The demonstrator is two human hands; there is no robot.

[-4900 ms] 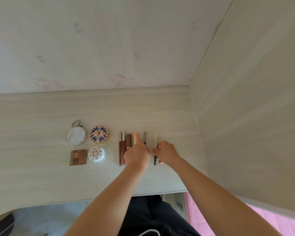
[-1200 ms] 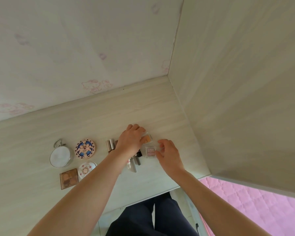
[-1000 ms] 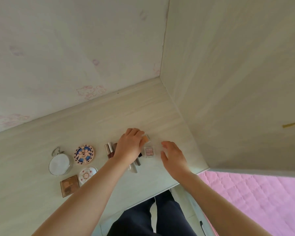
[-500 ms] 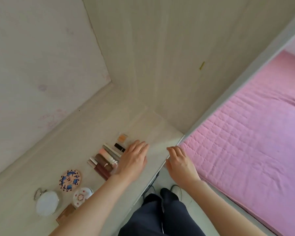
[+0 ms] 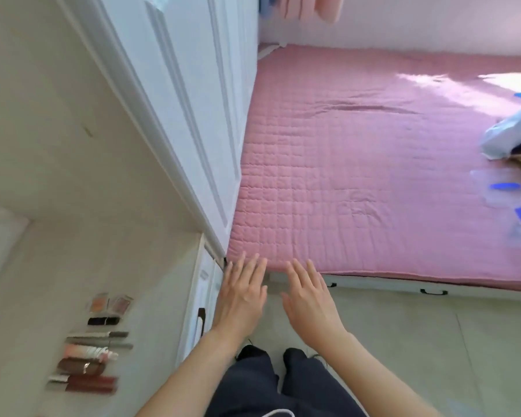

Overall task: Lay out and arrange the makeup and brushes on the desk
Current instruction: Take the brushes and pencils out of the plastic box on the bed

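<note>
Left hand (image 5: 241,296) and right hand (image 5: 309,299), flat-open and empty, clear of the makeup row (image 5: 94,353) at 8 o'clock; fetching further items probably follows.

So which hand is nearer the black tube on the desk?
Left. The left hand is off the desk edge, right of the black tube; the right hand is farther right.

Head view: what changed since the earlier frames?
The left grip and right grip let go of the two small palettes, left the desk and hover open over the floor; the view swung toward the pink bed. The tube row stayed put.
</note>
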